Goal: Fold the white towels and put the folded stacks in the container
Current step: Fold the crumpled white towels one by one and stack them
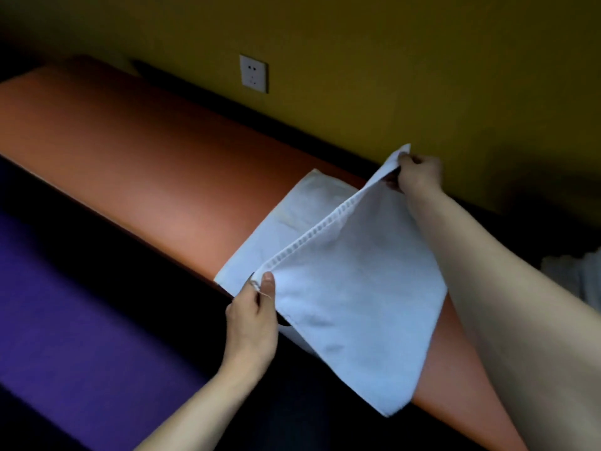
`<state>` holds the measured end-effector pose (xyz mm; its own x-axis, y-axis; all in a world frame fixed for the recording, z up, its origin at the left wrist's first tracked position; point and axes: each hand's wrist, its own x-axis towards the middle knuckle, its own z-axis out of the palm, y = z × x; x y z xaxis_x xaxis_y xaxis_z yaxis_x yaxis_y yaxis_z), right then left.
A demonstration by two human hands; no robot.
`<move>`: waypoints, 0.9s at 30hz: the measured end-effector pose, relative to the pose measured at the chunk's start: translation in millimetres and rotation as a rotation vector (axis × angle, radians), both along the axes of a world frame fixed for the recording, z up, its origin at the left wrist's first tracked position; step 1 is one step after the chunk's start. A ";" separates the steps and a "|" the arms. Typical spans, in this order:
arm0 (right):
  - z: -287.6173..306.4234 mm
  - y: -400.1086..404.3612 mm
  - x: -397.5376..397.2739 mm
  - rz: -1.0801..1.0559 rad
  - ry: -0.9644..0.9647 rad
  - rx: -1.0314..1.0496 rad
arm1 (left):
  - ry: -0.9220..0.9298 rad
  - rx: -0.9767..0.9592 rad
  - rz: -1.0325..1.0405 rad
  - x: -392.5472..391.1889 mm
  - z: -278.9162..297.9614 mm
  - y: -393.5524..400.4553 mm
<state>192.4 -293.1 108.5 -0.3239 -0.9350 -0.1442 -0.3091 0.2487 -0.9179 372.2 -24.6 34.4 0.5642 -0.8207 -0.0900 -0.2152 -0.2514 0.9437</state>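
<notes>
White towel is across the orange padded bench, right of centre. Its far part lies flat on the pad, and I've got the near flap lifted with the hemstitched edge pulled taut between my hands. Lower corner droops off the bench's front edge, unsupported.

Risks as I see them:
- Both holds are thin corner pinches. If either slips, the flap drops skewed and the fold is off.
- Uneven tension would lay the hem down diagonal to the bottom layer's edge.
- The overhanging weight could drag the bottom layer toward the front edge while I carry the flap over.

Left hand: thumb on top, fingers under, closed on the near hem corner at the front edge, forearm coming up from below. Right hand: closed on the far hem corner, raised near the yellow wall, arm stretched out over the bench.

More white cloth sits at the right edge, too dim to tell what it is. No container in view.
</notes>
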 end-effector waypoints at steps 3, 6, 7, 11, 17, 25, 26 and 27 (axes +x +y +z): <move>-9.8 -17.9 38.3 0.044 -0.002 0.003 | 0.010 0.010 0.066 29.2 -11.7 -6.4; -16.2 -33.4 72.7 0.078 0.012 -0.008 | 0.016 0.024 0.145 51.3 -22.2 -17.1; -19.8 -38.2 83.6 0.089 0.021 -0.013 | 0.015 0.033 0.159 58.0 -25.9 -21.2; -43.3 -55.4 113.1 0.114 0.001 0.023 | -0.012 0.130 0.145 81.3 -46.5 -35.3; -78.8 7.9 100.2 0.156 -0.077 0.059 | -0.134 0.256 0.066 103.2 -85.4 -36.5; -144.5 201.4 -10.1 0.049 0.305 0.041 | -0.250 0.295 0.122 107.4 -89.8 -38.6; -145.4 226.7 -19.7 0.000 0.337 0.062 | -0.246 0.292 0.111 107.6 -89.5 -38.1; -146.3 249.8 -27.8 -0.058 0.351 0.092 | -0.232 0.294 0.101 106.2 -89.2 -38.4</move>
<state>164.7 -43.3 -37.8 -0.4204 -0.9021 -0.0975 -0.5843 0.3513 -0.7316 478.4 -63.0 -54.8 0.6736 -0.7184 -0.1738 -0.3750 -0.5348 0.7572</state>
